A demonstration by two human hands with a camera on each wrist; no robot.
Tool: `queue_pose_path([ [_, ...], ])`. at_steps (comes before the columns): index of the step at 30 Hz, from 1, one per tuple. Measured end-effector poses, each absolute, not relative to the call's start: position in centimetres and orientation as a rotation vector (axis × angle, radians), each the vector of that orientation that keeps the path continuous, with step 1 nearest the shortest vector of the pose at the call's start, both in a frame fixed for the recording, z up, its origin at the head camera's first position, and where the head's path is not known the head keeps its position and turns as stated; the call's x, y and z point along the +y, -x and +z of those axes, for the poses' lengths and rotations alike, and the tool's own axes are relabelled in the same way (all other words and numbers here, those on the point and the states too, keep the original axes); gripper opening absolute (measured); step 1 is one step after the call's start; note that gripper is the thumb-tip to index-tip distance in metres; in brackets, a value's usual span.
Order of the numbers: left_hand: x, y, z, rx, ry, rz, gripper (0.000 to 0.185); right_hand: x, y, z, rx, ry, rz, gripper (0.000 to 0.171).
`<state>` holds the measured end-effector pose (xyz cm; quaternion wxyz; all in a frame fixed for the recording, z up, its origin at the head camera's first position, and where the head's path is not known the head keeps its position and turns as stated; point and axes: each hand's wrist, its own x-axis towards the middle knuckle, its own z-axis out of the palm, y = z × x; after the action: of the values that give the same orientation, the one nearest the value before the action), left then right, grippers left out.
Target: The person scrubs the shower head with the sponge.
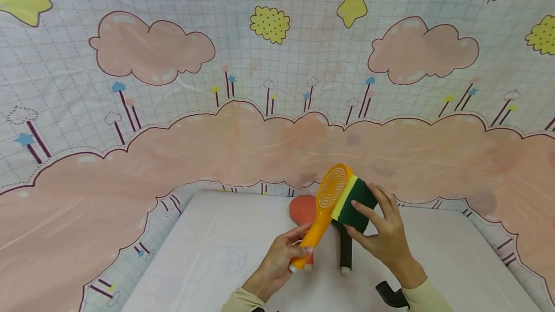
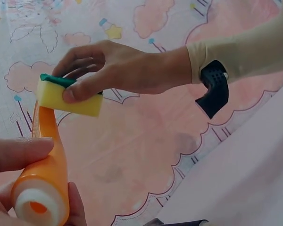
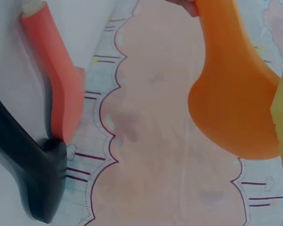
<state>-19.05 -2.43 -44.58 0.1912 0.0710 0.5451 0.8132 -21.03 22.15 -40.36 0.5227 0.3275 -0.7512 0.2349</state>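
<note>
My left hand (image 1: 279, 259) grips an orange shower head (image 1: 318, 223) by its handle, tilted up with its holed face turned toward the head camera. In the left wrist view the white hollow end of the orange shower head (image 2: 40, 205) points at the camera. Between thumb and fingers, my right hand (image 1: 386, 230) pinches a sponge (image 1: 357, 203), dark green on one side and yellow on the other. The yellow side of the sponge (image 2: 68, 99) lies against the edge of the shower head's round head.
Behind the hands, a red shower head (image 1: 301, 208) and a black shower head (image 1: 345, 249) lie on the white table (image 1: 208, 240). A patterned cloth (image 1: 260, 148) hangs behind the table. A black strap-like band (image 1: 390, 295) sits at the right wrist.
</note>
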Motion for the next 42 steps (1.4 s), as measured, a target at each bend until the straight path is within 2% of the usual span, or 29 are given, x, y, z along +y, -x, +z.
queue_pose_path([
  [14,-3.4,19.2,-44.8,1.629,-0.216,2.278,0.06,23.4,21.3,-39.7,-1.9,-0.714,0.74,0.059],
  [20,-3.7,19.3,-45.2,1.592,-0.241,2.259,0.065,22.9,21.2,-40.5,-1.888,-0.725,0.738,0.056],
  [30,-3.8,19.4,-45.6,1.488,-0.25,2.269,0.06,21.5,20.6,-41.9,-1.851,-0.722,0.688,0.052],
  [42,-2.8,19.4,-44.8,1.585,-0.181,2.294,0.062,18.8,19.6,-43.6,-1.848,-0.751,0.573,0.046],
])
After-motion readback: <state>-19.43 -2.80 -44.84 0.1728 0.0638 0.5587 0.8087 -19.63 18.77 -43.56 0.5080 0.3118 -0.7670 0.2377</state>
